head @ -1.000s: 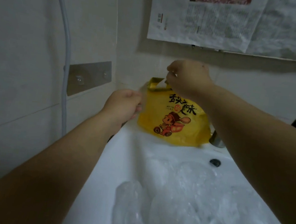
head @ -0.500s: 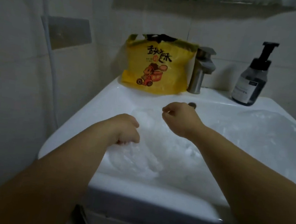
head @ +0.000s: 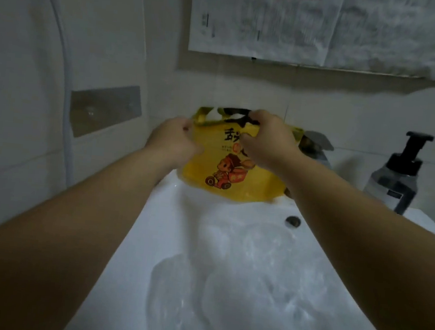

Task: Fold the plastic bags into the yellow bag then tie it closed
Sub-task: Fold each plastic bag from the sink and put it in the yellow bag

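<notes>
Tiled bathroom wall behind a white sink (head: pixel 153 212), where a yellow bag (head: pixel 226 176) with a cartoon print stands upright at the back rim, just beside the tap (head: pixel 316 145). Both hands hold its mouth apart: the left hand (head: pixel 172 140) pinches the left edge, the right hand (head: pixel 269 140) grips the top edge, and something white shows inside. Clear plastic bags (head: pixel 239 286) lie crumpled in the basin, so filling seems under way; the next move likely needs one hand to let go and fetch another bag
</notes>
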A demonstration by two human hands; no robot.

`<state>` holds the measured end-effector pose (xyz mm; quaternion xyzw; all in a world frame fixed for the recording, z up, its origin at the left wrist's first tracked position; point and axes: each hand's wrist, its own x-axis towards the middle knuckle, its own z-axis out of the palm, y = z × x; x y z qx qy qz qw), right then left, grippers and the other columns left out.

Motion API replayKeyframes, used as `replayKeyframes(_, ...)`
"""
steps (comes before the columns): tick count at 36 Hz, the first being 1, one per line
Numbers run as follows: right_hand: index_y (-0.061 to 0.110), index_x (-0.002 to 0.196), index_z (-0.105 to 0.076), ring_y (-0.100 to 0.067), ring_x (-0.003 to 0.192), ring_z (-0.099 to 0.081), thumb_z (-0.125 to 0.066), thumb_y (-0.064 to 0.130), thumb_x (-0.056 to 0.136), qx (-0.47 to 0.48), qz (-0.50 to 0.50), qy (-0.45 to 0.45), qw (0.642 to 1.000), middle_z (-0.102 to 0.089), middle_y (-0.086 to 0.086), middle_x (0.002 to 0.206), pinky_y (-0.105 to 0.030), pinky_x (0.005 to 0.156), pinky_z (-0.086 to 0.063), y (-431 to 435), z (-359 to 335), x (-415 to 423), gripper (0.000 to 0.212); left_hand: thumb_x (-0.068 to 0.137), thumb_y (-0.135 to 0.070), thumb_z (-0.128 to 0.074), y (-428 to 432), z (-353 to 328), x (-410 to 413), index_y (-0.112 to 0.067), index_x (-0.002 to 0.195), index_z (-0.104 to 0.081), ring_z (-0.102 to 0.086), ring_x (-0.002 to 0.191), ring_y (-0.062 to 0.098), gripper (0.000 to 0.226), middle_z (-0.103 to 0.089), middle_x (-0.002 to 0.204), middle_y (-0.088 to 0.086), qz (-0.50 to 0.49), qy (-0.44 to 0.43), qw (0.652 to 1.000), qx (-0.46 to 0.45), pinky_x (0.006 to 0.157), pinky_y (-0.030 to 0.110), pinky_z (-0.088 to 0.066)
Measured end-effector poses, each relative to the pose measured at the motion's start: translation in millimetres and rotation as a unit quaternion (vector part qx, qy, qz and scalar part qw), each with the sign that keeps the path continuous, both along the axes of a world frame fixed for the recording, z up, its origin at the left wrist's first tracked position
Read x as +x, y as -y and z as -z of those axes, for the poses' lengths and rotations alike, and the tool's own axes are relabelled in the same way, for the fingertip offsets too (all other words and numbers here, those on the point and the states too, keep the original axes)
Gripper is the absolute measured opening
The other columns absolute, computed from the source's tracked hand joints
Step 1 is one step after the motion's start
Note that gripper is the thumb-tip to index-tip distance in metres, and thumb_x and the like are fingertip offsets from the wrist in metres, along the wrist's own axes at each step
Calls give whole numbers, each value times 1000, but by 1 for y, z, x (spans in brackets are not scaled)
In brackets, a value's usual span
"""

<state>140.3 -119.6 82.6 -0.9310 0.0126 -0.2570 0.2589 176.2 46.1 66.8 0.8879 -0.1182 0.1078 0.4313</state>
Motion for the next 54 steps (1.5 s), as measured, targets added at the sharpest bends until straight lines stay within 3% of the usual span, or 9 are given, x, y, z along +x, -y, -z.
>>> replayKeyframes(3, 21, 149, -26, -35, 132, -35, -59, 21, 88, -44, 26, -17, 999, -30, -11, 149, -43, 106, -35, 5, -13, 26, 69, 84, -15, -69, 10, -16, 23, -18, 142, -43, -58, 110, 25, 64, -55, 132, 6, 18, 6, 999, 32, 88, 29, -48)
replayKeyframes(8, 32, 150, -17, -31, 140, -22, -70, 45, 76, -176, 32, -79, 981, -27, -1, 154, -48, 107, -21, 3, -29, 47, 92, 77, -9, -73, 29, -24, 49, -19, 149, -35, -56, 114, 28, 82, -48, 139, 8, 68, -9, 983, 170, 83, 32, -50)
replayKeyframes(15, 14, 111, -64, -13, 70, -51, -75, 29, 76, -204, -36, -179, 962, -58, 2, 84, -24, 55, -39, 3, -33, 71, 40, 81, -8, -70, 38, -29, 77, -18, 141, -42, -50, 116, 22, 67, -45, 141, 4, 119, 34, 952, 279, 83, 30, -46)
replayKeyframes(25, 13, 92, -56, -11, 60, -38, -43, 28, 98, -179, 6, -235, 955, -43, 0, 70, -25, 51, -30, 11, -27, 81, 21, 96, -34, -46, 45, -32, 89, -25, 82, -56, -51, 93, 23, 20, -53, 83, -4, 114, 11, 872, 476, 86, 37, -40)
replayKeyframes(31, 17, 97, -57, -16, 66, -48, -48, 22, 94, -161, -2, -109, 981, -49, 1, 74, -28, 53, -35, 20, -32, 80, 10, 98, -13, -34, 41, -35, 100, -23, 119, -54, -52, 109, 30, 31, -52, 102, 5, 85, 20, 929, 359, 102, 46, -37)
replayKeyframes(34, 21, 114, -56, -26, 94, -54, -47, 21, 94, -146, 2, -64, 987, -55, -1, 95, -39, 80, -46, 22, -32, 78, 22, 95, -14, -40, 39, -35, 100, -27, 121, -50, -41, 126, 33, 31, -53, 123, 8, -5, 96, 958, 269, 112, 56, -18)
replayKeyframes(38, 24, 142, -38, -33, 124, -46, -49, 27, 95, -143, 28, -56, 988, -46, -9, 139, -47, 104, -36, 20, -30, 65, 48, 92, -19, -54, 35, -32, 80, -25, 142, -38, -35, 133, 32, 53, -39, 143, 8, -15, 130, 971, 203, 107, 48, -27)
replayKeyframes(50, 23, 147, -27, -33, 127, -44, -52, 30, 94, -129, 24, -23, 991, -40, -10, 145, -47, 103, -37, 6, -11, -9, 59, 89, -23, -60, 9, 1, 1, -21, 140, -47, -43, 129, 30, 52, -42, 145, 9, 24, 85, 987, 136, 104, 42, -42)
replayKeyframes(54, 17, 136, -49, -26, 117, -54, -49, 27, 96, -96, 13, -26, 995, -56, -8, 133, -31, 88, -44, 5, 5, -46, 42, 94, -16, -55, 12, 15, -36, -19, 126, -57, -53, 105, 18, 33, -55, 117, -2, 57, 37, 996, 53, 73, 19, -40)
